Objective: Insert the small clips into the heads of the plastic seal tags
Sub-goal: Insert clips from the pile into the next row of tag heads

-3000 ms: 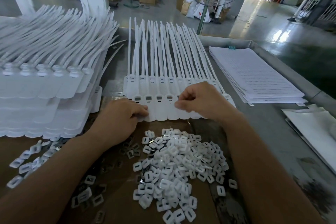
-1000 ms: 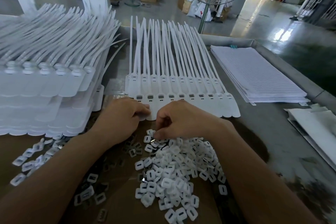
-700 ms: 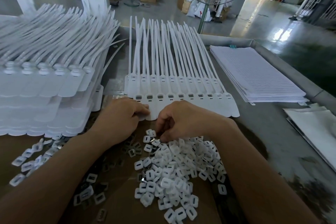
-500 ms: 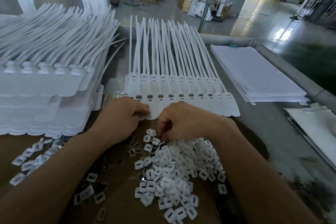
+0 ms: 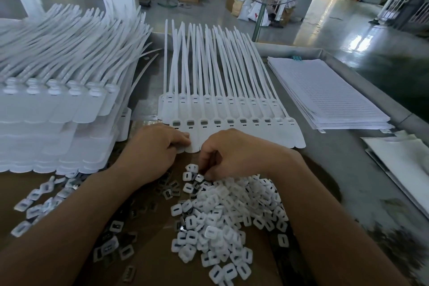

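A row of white plastic seal tags (image 5: 232, 121) lies fanned out in front of me, heads near me and tails pointing away. Most heads show a dark square socket; the two at the right end look white. My left hand (image 5: 153, 146) pinches the near edge of the leftmost tags. A heap of small white clips (image 5: 222, 213) lies on brown cardboard below. My right hand (image 5: 234, 153) hovers at the heap's far edge with fingers curled down onto the clips; whether it holds one is hidden.
A tall stack of more seal tags (image 5: 55, 109) fills the left side. Loose clips (image 5: 39, 204) lie scattered at lower left. A pile of lined white sheets (image 5: 325, 93) sits to the right, with white bags (image 5: 404, 160) beyond. The table's raised rim (image 5: 362, 81) runs along the right.
Three seconds ago my right hand was on the tag heads at the right. It has since come back down to the clip heap and stays there picking. My left hand has not moved.
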`<control>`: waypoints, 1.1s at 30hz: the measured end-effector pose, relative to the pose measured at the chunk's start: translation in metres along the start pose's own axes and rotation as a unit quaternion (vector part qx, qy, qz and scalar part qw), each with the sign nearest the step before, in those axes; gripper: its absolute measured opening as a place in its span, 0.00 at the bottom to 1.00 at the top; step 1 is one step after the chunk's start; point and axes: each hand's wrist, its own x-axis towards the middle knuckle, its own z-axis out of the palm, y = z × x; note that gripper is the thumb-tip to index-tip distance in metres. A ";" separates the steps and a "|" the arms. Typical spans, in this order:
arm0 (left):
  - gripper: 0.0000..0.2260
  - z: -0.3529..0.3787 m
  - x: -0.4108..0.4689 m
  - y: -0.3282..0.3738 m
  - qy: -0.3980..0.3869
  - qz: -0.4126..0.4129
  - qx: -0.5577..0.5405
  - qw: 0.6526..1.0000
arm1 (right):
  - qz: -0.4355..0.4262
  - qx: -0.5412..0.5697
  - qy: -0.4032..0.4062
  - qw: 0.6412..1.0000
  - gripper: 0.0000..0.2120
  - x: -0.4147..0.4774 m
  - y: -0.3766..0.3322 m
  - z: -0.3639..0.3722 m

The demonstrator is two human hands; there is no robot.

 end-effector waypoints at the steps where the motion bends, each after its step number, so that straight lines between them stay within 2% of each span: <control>1: 0.16 0.000 0.000 0.000 0.000 0.000 0.002 1.000 | -0.003 -0.012 -0.002 1.000 0.06 0.001 -0.001 0.001; 6: 0.16 0.002 0.001 -0.001 0.002 -0.004 -0.002 1.000 | -0.017 -0.059 -0.016 0.998 0.05 0.003 -0.001 0.004; 9: 0.15 0.002 0.001 -0.001 0.002 -0.001 0.002 1.000 | -0.021 -0.030 -0.014 0.999 0.06 0.001 0.002 0.001; 14: 0.15 0.001 -0.001 0.000 -0.003 0.002 0.008 1.000 | -0.032 0.075 0.054 0.995 0.12 -0.002 0.011 -0.003; 19: 0.15 0.000 0.000 0.000 -0.006 0.003 0.010 1.000 | -0.045 0.116 0.090 0.988 0.11 0.001 0.018 -0.003; 23: 0.15 0.000 0.000 0.000 -0.010 -0.002 0.007 1.000 | -0.031 0.140 0.163 0.976 0.08 0.002 0.028 -0.007; 27: 0.15 -0.001 0.000 0.000 -0.012 -0.004 0.001 1.000 | 0.019 0.139 0.274 0.952 0.08 0.001 0.044 -0.016; 30: 0.15 0.000 0.001 0.000 -0.012 -0.006 -0.003 1.000 | 0.057 0.183 0.371 0.909 0.09 -0.004 0.062 -0.026; 33: 0.15 0.000 0.001 -0.001 -0.013 -0.003 -0.001 1.000 | 0.114 0.228 0.433 0.865 0.08 -0.010 0.082 -0.031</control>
